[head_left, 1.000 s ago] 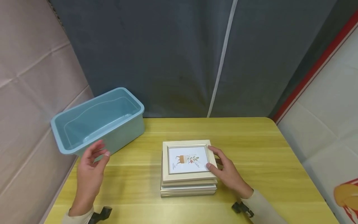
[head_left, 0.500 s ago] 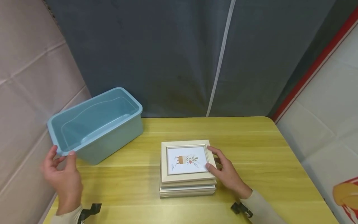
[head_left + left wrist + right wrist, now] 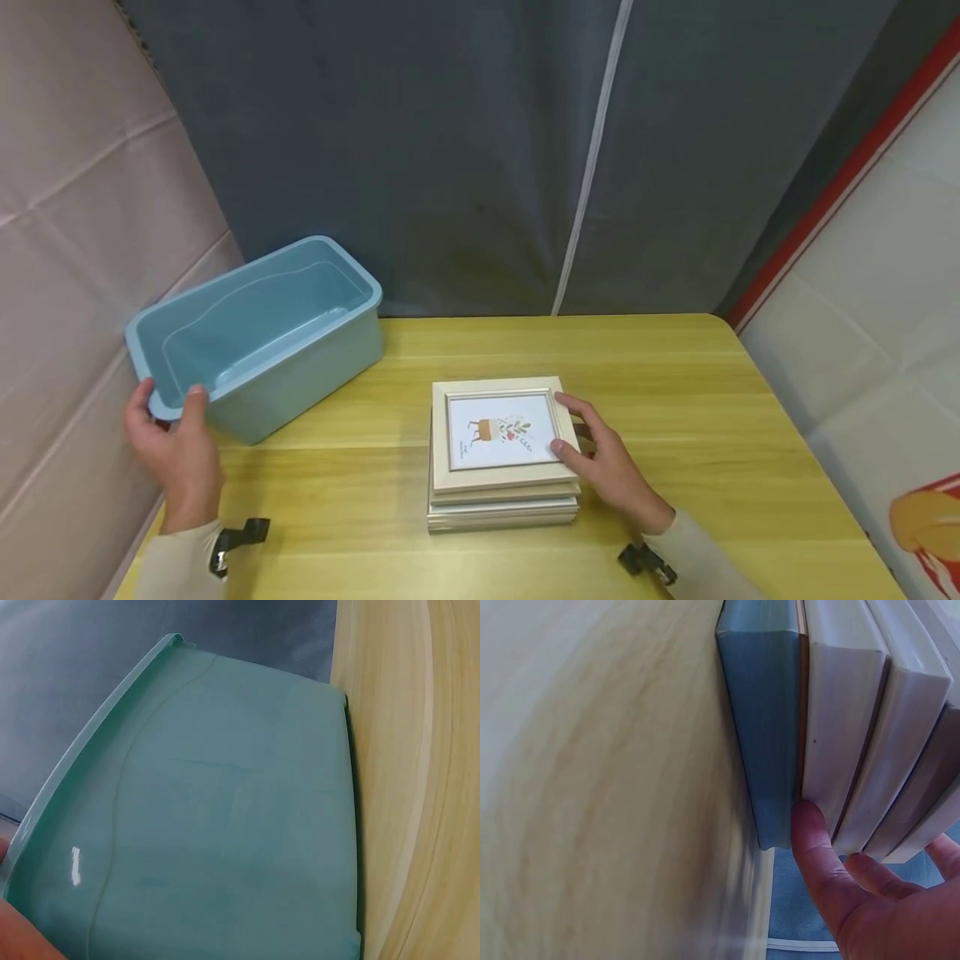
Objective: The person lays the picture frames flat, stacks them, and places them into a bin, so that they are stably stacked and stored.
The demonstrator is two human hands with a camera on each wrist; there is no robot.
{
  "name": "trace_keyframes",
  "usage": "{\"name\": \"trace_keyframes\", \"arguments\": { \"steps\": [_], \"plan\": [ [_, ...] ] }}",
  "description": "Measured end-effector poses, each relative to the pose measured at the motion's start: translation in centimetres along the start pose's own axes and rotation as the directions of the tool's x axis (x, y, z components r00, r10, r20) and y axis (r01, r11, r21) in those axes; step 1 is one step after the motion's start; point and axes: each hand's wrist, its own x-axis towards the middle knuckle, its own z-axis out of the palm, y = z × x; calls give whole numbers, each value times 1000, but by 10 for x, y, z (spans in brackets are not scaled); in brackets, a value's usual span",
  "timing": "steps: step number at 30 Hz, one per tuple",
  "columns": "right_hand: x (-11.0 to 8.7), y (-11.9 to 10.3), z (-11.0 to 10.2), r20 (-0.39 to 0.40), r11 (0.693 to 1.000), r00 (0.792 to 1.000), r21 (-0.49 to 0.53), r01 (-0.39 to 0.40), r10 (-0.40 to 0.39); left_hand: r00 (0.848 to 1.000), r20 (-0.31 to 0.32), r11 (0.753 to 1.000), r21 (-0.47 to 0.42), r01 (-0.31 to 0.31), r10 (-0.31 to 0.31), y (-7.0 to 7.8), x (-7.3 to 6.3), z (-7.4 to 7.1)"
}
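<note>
My left hand [image 3: 178, 467] grips the rim of a light blue plastic bin [image 3: 307, 375] at its near left corner, thumb on one side of the corner and fingers on the other. Nothing lies inside the bin. In the left wrist view the bin's side wall [image 3: 240, 795] fills the middle, with part of the hand at the lower left. Several picture frames [image 3: 504, 517] lie stacked flat, a cream one with a plant print [image 3: 498, 429] on top. My right hand [image 3: 615, 475] holds the stack's right side, thumb on the top frame; fingers [image 3: 817, 847] touch the frame edges.
Both things stand on a yellow wood-grain table [image 3: 675, 392]. Behind it hangs a dark grey curtain [image 3: 412, 150]. A pale cloth wall [image 3: 67, 292] rises close beside the bin on the left, and a white panel [image 3: 885, 292] stands on the right.
My left hand has moved left from in front of the bin and taken hold of its near left corner. My right hand and the frames have stayed put.
</note>
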Motion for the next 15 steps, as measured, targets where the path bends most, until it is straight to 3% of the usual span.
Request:
{"name": "trace_keyframes", "arguments": {
  "steps": [6, 15],
  "plan": [
    [0, -1, 1, 3, 1000, 1000, 5, -4, 4, 999, 31, 998, -37, 44, -43, 0, 5, -1],
    [1, 0, -1, 5, 1000, 1000, 14, 16, -16, 997, 53, 998, -14, 64, -63, 1, 9, -2]
  ]
}}
